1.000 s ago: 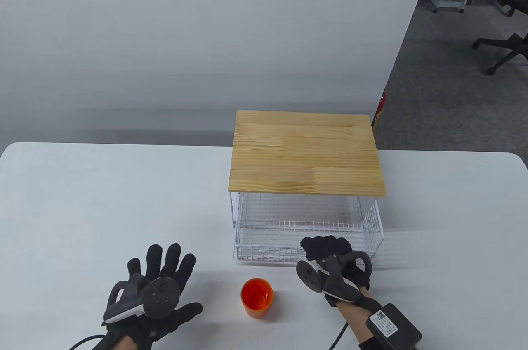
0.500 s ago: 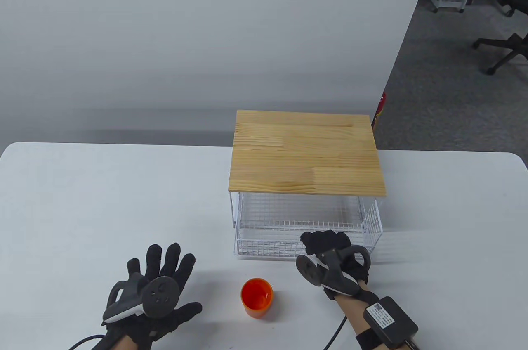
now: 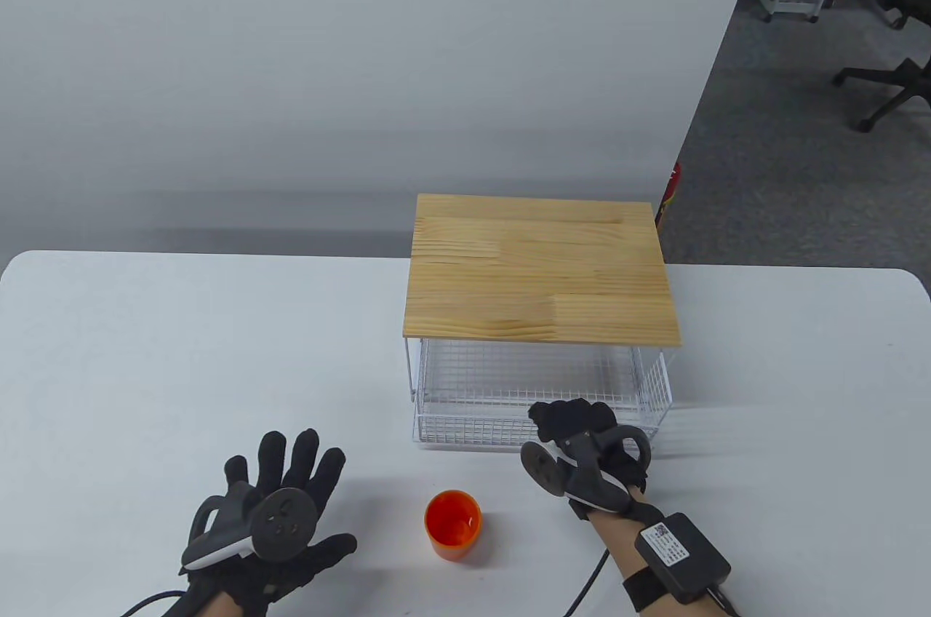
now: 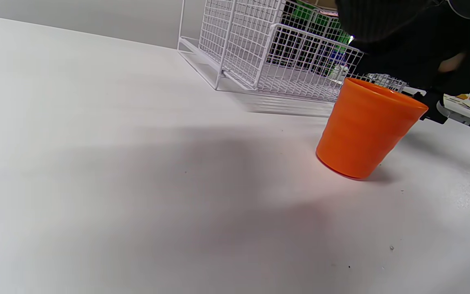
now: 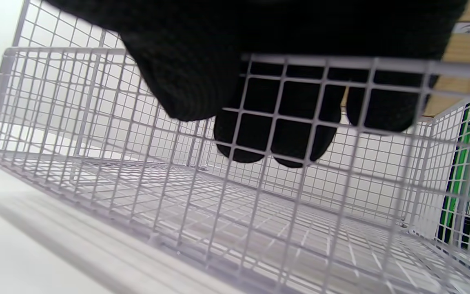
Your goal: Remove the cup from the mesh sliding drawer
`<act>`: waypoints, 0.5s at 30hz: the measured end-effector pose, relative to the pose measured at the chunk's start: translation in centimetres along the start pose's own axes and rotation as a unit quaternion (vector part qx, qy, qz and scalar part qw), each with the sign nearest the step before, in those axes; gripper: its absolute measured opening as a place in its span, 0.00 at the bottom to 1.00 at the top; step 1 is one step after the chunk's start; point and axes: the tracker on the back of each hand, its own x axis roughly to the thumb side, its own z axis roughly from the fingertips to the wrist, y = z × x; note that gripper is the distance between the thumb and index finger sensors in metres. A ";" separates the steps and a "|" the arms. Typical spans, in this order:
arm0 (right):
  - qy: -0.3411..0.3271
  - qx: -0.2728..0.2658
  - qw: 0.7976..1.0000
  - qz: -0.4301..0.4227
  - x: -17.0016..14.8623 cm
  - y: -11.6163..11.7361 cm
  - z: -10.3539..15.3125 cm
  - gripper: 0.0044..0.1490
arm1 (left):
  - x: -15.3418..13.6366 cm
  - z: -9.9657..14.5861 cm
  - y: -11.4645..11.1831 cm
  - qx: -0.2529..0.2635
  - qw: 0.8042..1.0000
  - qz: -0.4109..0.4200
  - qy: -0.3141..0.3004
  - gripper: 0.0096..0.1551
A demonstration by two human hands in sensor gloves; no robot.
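Note:
An orange cup (image 3: pixel 452 524) stands upright on the white table, in front of the drawer; it also shows in the left wrist view (image 4: pixel 367 128). The white mesh drawer (image 3: pixel 473 428) is partly out from under the wooden-topped rack (image 3: pixel 542 268) and holds nothing. My right hand (image 3: pixel 571 420) grips the drawer's front rim at its right part, fingers (image 5: pixel 276 139) hooked over the wire edge inside the drawer. My left hand (image 3: pixel 284 471) lies flat with fingers spread on the table left of the cup, holding nothing.
The table's far edge runs behind the rack. A grey partition wall stands behind the table, with office chairs and a cart on the floor at the far right. A cable trails from my right wrist.
My right hand has moved away from me with the drawer's front, so the drawer has slid partly back under the rack. The cup and my left hand have not moved.

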 end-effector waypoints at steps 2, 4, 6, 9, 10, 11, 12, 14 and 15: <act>0.001 0.001 1.000 0.001 0.0 0.1 -0.1 0.13 | 0.0 0.0 0.0 0.001 1.000 -0.001 0.000 0.60; 0.002 0.002 1.000 0.001 -0.1 0.1 -0.3 0.13 | 0.0 0.0 0.0 0.001 1.000 0.000 0.001 0.60; 0.007 0.004 1.000 0.000 -0.1 0.2 -0.5 0.13 | 0.0 0.0 0.0 0.000 1.000 0.000 0.001 0.60; 0.007 0.002 1.000 0.002 -0.2 0.3 -0.7 0.14 | 0.0 0.0 0.0 0.002 1.000 -0.001 0.001 0.60; 0.009 0.004 1.000 0.002 -0.2 0.4 -0.9 0.14 | 0.0 0.0 0.0 0.001 1.000 0.000 0.001 0.60; 0.008 0.004 1.000 0.004 -0.2 0.4 -1.0 0.14 | 0.0 0.0 0.0 0.000 1.000 0.001 0.001 0.60; 0.010 0.004 1.000 0.004 -0.3 0.5 -1.1 0.14 | 0.0 0.0 0.0 0.000 1.000 0.001 0.002 0.60; 0.012 0.005 1.000 0.003 -0.3 0.5 -1.3 0.14 | 0.0 0.0 0.0 -0.001 1.000 0.000 0.002 0.60; 0.012 0.005 1.000 0.005 -0.3 0.6 -1.4 0.14 | 0.0 0.0 0.0 0.000 1.000 -0.001 0.002 0.60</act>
